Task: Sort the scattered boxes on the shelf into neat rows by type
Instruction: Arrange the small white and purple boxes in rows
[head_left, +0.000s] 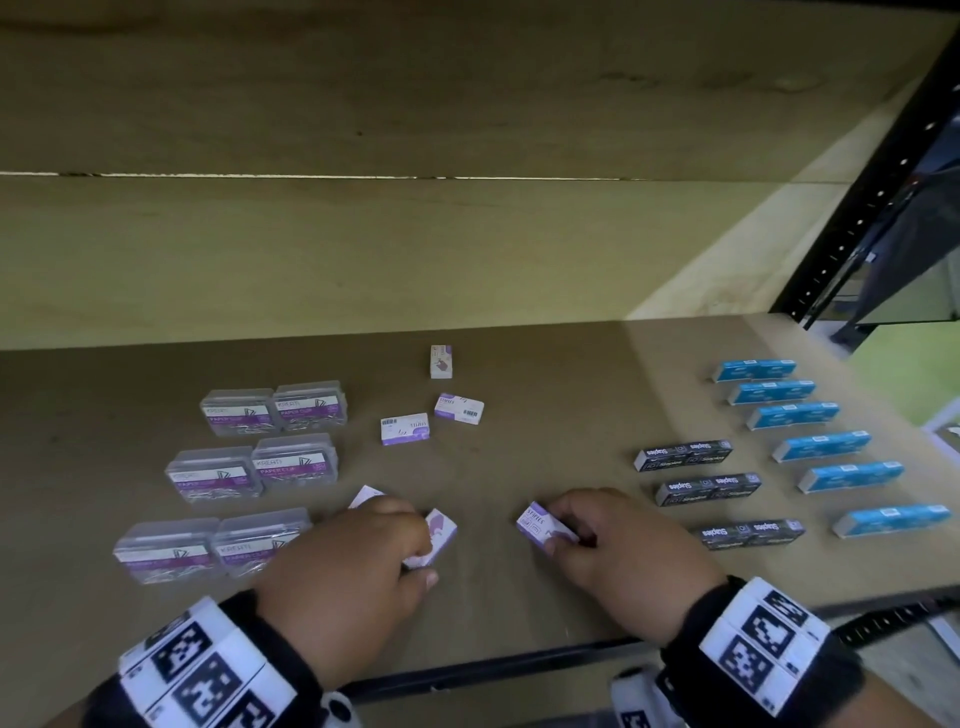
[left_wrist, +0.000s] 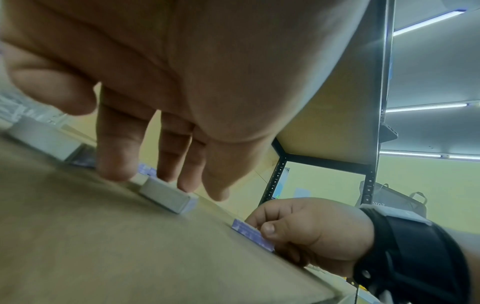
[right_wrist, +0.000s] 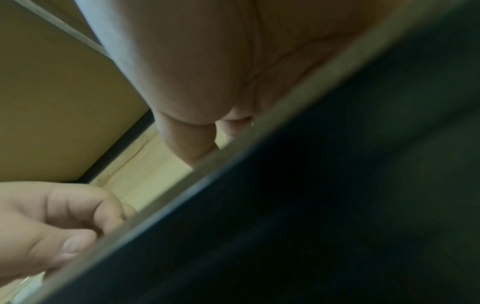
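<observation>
On the brown shelf board (head_left: 509, 467), my left hand (head_left: 421, 556) curls over a small purple-and-white staples box (head_left: 440, 535), which lies flat near the front. In the left wrist view, my fingertips (left_wrist: 118, 170) touch down along that box (left_wrist: 168, 197). Another small purple box (head_left: 363, 496) peeks out behind the left knuckles. My right hand (head_left: 558, 538) pinches a second small purple box (head_left: 540, 525) between thumb and fingers, as the left wrist view confirms (left_wrist: 253, 234). Three more purple boxes (head_left: 459, 408) lie scattered further back.
Several clear paper clip boxes (head_left: 254, 467) stand paired in rows at the left. Three black staples boxes (head_left: 707, 488) and several blue boxes (head_left: 821, 446) form columns at the right. A black upright post (head_left: 857, 218) rises at the right, and the shelf's front edge (head_left: 493, 670) runs below my wrists.
</observation>
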